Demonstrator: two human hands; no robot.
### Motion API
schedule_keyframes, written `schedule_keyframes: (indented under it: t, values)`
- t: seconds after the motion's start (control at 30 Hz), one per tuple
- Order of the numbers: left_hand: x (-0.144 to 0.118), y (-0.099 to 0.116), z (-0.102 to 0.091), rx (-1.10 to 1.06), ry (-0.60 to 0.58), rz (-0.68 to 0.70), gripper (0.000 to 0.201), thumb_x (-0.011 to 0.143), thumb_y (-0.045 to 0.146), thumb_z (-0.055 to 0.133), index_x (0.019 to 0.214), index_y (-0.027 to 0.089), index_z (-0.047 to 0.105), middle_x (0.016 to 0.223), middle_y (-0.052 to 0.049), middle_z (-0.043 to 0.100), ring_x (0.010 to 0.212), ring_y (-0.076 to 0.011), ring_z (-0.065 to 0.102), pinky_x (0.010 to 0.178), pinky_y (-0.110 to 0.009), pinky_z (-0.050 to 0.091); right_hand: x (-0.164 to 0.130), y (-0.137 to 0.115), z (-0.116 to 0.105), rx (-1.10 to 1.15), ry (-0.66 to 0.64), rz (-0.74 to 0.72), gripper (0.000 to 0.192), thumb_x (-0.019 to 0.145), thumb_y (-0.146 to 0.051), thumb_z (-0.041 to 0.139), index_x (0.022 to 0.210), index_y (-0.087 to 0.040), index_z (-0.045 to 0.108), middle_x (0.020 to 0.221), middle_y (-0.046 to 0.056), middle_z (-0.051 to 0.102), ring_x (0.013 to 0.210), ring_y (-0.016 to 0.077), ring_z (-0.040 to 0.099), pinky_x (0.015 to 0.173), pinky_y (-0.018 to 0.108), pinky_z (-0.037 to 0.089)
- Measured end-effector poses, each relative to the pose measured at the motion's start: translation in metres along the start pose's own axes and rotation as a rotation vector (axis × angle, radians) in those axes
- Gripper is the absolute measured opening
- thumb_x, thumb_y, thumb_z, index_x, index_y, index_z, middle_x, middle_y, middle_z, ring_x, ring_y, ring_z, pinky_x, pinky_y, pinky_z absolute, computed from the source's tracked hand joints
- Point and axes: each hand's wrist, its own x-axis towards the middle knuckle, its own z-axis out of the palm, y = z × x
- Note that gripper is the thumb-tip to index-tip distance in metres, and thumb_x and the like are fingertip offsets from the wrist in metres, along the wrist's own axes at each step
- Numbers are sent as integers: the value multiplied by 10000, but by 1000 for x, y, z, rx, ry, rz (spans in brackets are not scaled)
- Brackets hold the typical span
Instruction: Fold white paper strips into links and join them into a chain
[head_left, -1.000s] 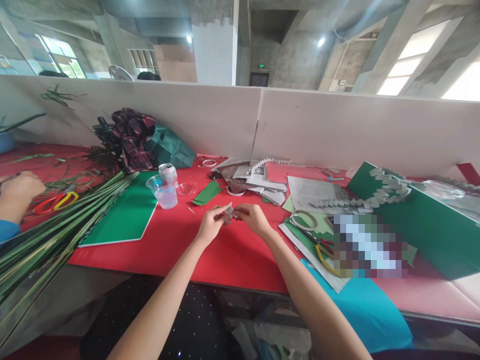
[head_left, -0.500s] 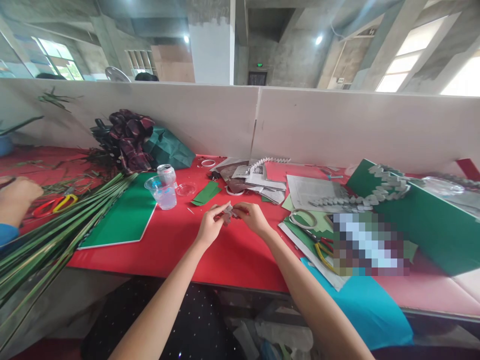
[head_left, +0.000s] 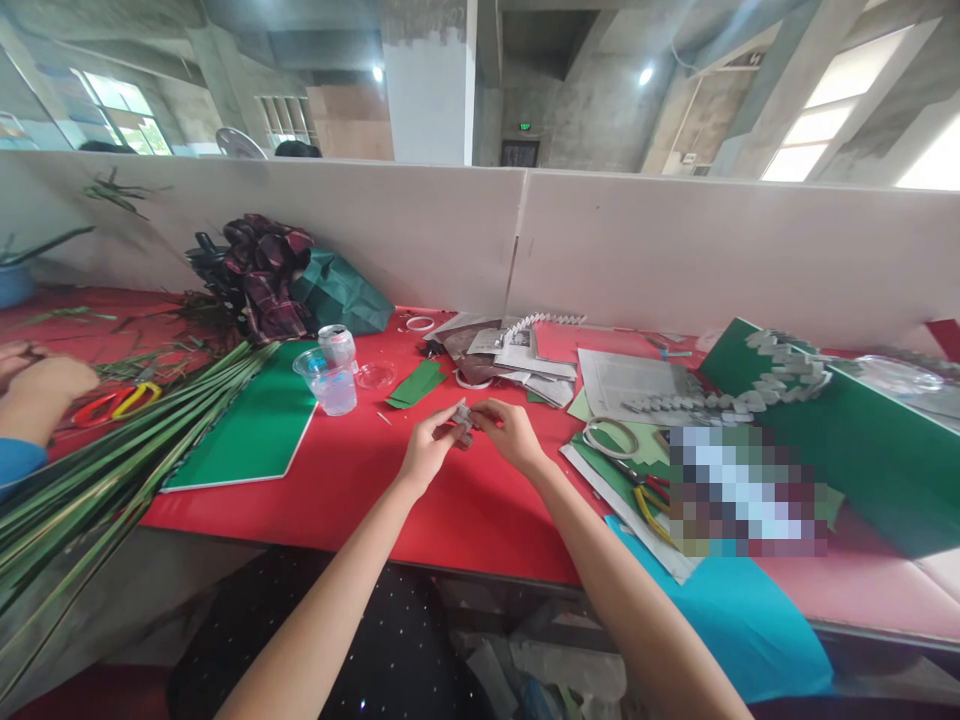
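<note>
My left hand (head_left: 429, 450) and my right hand (head_left: 512, 432) meet over the red table (head_left: 360, 470), both pinching a small folded piece of grey newspaper (head_left: 463, 417) between fingertips. The piece is held just above the table surface. Behind my hands lie a stack of torn newspaper pieces (head_left: 517, 362) and some green paper strips (head_left: 414, 385). A chain of folded grey paper pieces (head_left: 720, 395) lies to the right, across a sheet of newspaper and a green board.
A plastic cup (head_left: 328, 380) and a drink can (head_left: 337, 345) stand left of my hands, next to a green board (head_left: 251, 430) and long green leaves (head_left: 112, 470). Another person's hand (head_left: 45, 385) rests at far left near red-and-yellow scissors (head_left: 112, 402). A tape ring (head_left: 609, 437) and pliers (head_left: 649, 495) lie to the right.
My hands stay together on the folded paper piece, fingers shifting slightly. The other person's hand at far left has moved a little.
</note>
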Motion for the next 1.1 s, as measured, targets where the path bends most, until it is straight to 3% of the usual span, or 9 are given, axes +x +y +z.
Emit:
schedule_keyframes:
  t: [0.27, 0.93, 1.1]
  values:
    - [-1, 1, -1, -354, -48, -181, 405, 634, 160, 778, 1030, 163, 699, 792, -11, 652, 672, -98, 603, 678, -237, 503, -1, -5, -3, 96, 48, -39, 126, 849, -269, 507, 852, -188, 604, 793, 37, 675, 740, 164, 634, 677, 264, 487]
    - [-4, 3, -1, -377, -87, -167, 425, 679, 162, 747, 1092, 199, 658, 957, -25, 664, 715, -104, 631, 758, -275, 527, -4, -6, -1, 73, 51, -59, 116, 842, -253, 503, 884, -194, 594, 820, 44, 694, 777, 186, 665, 703, 284, 504]
    - [-6, 5, 1, -415, -76, -177, 446, 653, 159, 768, 1082, 204, 657, 947, -14, 671, 741, -120, 648, 771, -274, 536, -4, -7, -1, 76, 60, -66, 103, 839, -256, 519, 848, -188, 596, 772, 41, 684, 694, 173, 651, 655, 267, 494]
